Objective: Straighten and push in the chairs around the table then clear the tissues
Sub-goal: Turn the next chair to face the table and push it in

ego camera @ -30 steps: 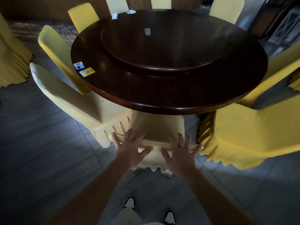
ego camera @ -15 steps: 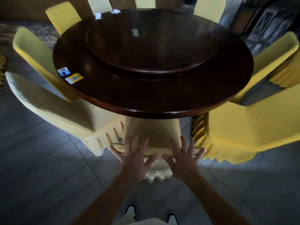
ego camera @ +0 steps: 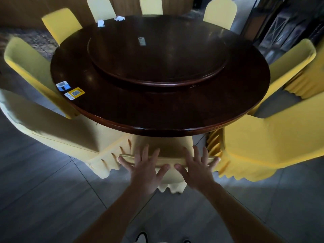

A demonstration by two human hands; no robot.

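Chair (ego camera: 162,149) at lower centre, tucked under the tabletop (ego camera: 175,118) edge, has left hand (ego camera: 144,170) and right hand (ego camera: 197,170) pressed flat on its backrest, fingers spread, grip unclosed; tissues (ego camera: 109,21) lie upper left.

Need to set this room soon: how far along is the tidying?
Done: the far yellow-covered chairs look pushed in. In hand: left hand and right hand press flat on the near chair's back. Left: two crumpled white tissues on the round dark wooden table.
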